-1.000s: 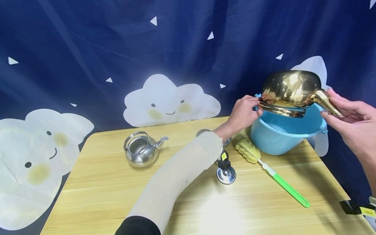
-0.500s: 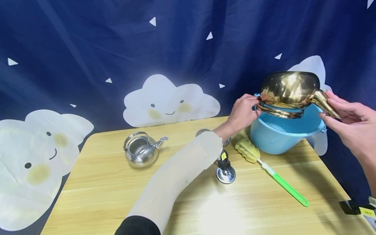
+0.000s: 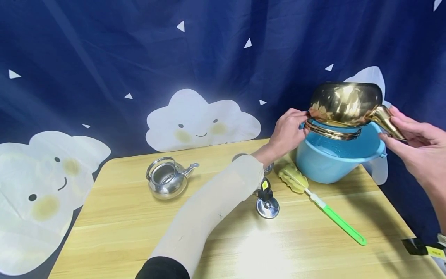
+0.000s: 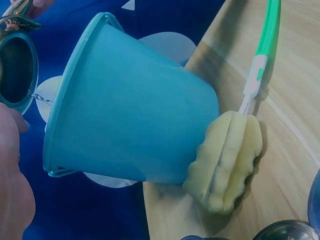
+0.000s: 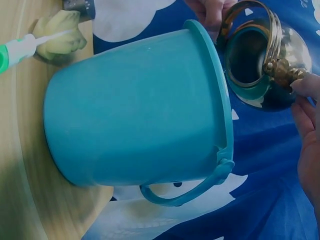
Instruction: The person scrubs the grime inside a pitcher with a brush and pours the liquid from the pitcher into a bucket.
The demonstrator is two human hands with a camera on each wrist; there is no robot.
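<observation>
A shiny gold-coloured kettle (image 3: pixel 345 102) is held upside down over a light blue bucket (image 3: pixel 324 164). My left hand (image 3: pixel 287 131) pinches it at the left side, where its hoop handle (image 3: pixel 332 133) meets the body. My right hand (image 3: pixel 419 137) holds the spout (image 3: pixel 383 118) between thumb and fingers. The right wrist view shows the kettle's round mouth (image 5: pixel 247 55) uncovered and facing the bucket. In the left wrist view, a thin trickle of water (image 4: pixel 42 99) falls from the mouth toward the bucket. Droplets cling to the bucket's inner wall.
A sponge brush (image 3: pixel 294 178) with a green handle lies beside the bucket. A small silver kettle (image 3: pixel 167 184) without its lid stands at the left of the wooden table (image 3: pixel 115 217). A silver lid (image 3: pixel 267 208) lies near my left forearm, which partly hides other metal pieces.
The gold kettle has risen very slightly over the last half second. Both hands keep the same hold, and everything on the table stays where it was.
</observation>
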